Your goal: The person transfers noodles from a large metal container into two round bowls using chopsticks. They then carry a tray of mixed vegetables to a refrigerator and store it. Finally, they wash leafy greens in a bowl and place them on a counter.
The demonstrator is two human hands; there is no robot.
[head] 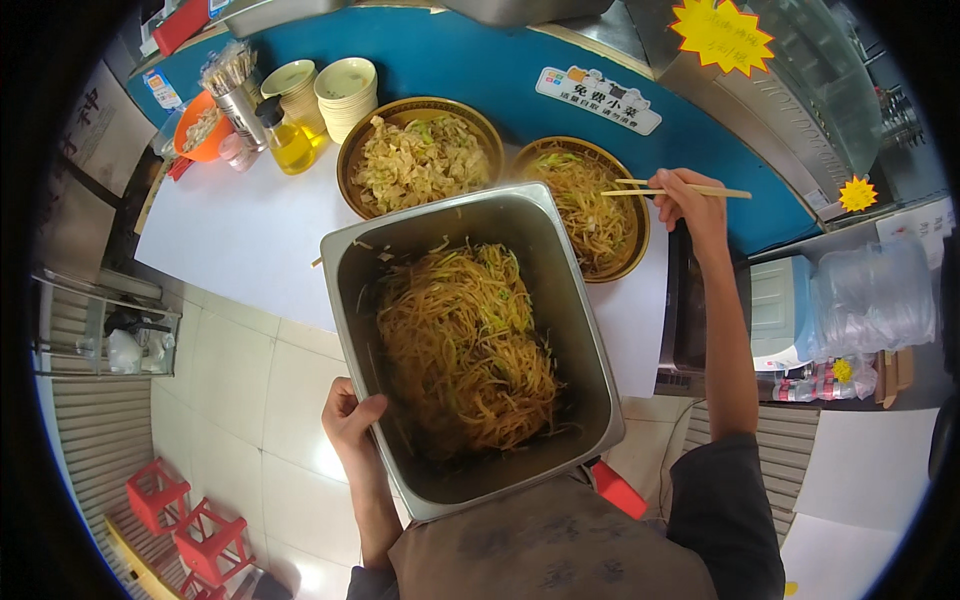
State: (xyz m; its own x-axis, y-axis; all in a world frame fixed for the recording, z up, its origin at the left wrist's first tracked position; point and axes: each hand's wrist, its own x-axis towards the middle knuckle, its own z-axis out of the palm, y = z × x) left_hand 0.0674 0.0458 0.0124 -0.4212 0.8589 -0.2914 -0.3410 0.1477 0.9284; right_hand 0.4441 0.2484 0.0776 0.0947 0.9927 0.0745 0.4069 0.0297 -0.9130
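My left hand point(354, 420) grips the left rim of a deep steel food pan point(592, 330), tilted against my apron. Shredded vegetable strands point(472, 345), brown with green bits, lie in the pan. My right hand point(686, 202) holds a pair of wooden chopsticks point(712, 192), their tips over the right edge of a brown-rimmed round bowl point(640, 251). Similar shredded vegetables point(589, 214) fill that bowl. To its left a larger brown-rimmed bowl point(499, 142) holds pale chopped cabbage point(420, 161). The pan's far corner hides part of both bowls' near edges.
An oil bottle point(291, 146), stacked small plates point(346, 94), a steel holder of wrapped chopsticks point(240, 112) and an orange bowl point(196, 139) stand on the white tabletop point(240, 225). A blue panel point(465, 67) borders its far side. Red stools point(214, 544) stand at the lower left.
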